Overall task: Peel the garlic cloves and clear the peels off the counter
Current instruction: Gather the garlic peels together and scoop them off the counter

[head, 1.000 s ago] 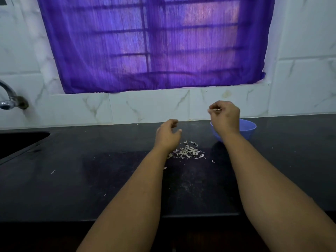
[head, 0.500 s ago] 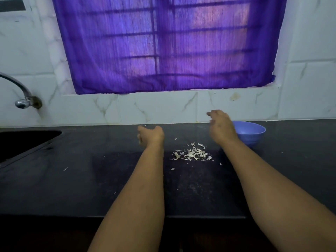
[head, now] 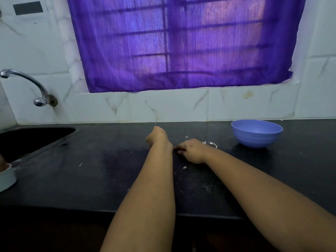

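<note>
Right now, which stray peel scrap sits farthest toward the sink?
The lone white scrap on the counter left of both arms. The others lie near the right hand or by the bowl.

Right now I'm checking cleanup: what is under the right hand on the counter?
A few white peels show on the counter at the far edge of the right hand. Whatever lies beneath its palm is covered.

Right hand covers most peels; left hand fingers hidden, possibly curled.
</note>
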`<state>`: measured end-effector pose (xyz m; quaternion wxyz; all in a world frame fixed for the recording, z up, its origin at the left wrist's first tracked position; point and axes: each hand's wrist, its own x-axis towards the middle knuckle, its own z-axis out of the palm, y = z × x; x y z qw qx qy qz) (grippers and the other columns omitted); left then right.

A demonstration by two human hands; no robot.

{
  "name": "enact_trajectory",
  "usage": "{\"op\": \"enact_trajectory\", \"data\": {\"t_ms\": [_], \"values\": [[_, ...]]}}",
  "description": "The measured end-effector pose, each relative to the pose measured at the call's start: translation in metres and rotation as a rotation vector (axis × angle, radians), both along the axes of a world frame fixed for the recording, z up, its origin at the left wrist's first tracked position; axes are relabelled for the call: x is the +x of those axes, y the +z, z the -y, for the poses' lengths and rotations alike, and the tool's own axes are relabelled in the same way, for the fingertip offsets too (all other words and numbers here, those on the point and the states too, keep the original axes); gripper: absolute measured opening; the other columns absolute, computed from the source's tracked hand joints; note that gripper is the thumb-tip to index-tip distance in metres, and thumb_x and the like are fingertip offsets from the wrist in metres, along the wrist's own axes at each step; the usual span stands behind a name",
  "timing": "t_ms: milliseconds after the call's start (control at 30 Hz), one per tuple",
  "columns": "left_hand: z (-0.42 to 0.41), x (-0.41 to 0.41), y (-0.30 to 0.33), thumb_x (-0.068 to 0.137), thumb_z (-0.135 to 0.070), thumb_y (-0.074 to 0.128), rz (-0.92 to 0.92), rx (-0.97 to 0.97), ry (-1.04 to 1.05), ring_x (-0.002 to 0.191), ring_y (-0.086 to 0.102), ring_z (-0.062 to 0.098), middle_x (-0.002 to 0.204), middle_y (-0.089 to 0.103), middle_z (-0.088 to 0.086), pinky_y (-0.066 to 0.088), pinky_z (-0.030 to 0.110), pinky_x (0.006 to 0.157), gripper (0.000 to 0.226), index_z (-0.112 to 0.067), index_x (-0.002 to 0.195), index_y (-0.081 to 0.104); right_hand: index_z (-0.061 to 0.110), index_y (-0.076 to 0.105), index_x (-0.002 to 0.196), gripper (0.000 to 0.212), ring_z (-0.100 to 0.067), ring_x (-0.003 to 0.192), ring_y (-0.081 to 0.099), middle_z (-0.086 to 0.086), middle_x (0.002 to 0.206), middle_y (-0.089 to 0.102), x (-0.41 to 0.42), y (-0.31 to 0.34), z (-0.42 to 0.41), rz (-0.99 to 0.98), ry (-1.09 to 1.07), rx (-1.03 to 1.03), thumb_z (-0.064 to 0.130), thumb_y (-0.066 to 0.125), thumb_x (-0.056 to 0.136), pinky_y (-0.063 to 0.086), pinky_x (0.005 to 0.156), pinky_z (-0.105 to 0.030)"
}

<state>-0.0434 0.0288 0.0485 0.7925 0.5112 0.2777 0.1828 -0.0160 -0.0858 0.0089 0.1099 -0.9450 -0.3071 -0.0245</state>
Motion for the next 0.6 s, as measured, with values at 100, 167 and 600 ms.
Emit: {"op": "enact_trajectory", "data": {"t_ms": [100, 167, 600], "values": [[0.002, 0.005, -0.003, 0.092, -0.019, 0.052, 0.044, 0.039, -0.050, 0.093, 0.052, 0.023, 0.115, 0.057, 0.010, 0.046, 0.034, 0.081, 0.035, -0.001, 0.122, 0.055, 0.020, 0.065, 0.123, 0.036, -0.019, 0.123, 0.054, -0.003, 0.129, 0.062, -0.002, 0.020, 0.029, 0.010, -0.090, 0.126, 0.035, 0.063, 0.091, 0.039, 0.100, -0.025], [0.007, 0.004, -0.003, 0.089, -0.018, 0.057, 0.048, 0.136, -0.080, 0.089, 0.054, 0.026, 0.102, 0.057, 0.007, 0.047, 0.032, 0.077, 0.013, -0.005, 0.092, 0.057, 0.027, 0.049, 0.140, 0.060, -0.020, 0.136, 0.040, -0.002, 0.148, 0.044, -0.002, 0.028, 0.055, -0.076, -0.166, 0.079, 0.053, 0.061, 0.087, 0.030, 0.109, -0.030], [0.021, 0.012, -0.018, 0.081, -0.003, 0.068, -0.139, 0.952, -0.449, 0.112, 0.060, 0.029, 0.115, 0.068, 0.011, 0.045, 0.042, 0.102, 0.012, -0.015, 0.084, 0.069, 0.001, 0.070, 0.095, 0.013, -0.027, 0.083, 0.063, -0.013, 0.097, 0.068, -0.005, 0.022, 0.024, 0.069, -0.433, 0.061, -0.001, 0.063, 0.084, 0.051, 0.074, -0.030]]}}
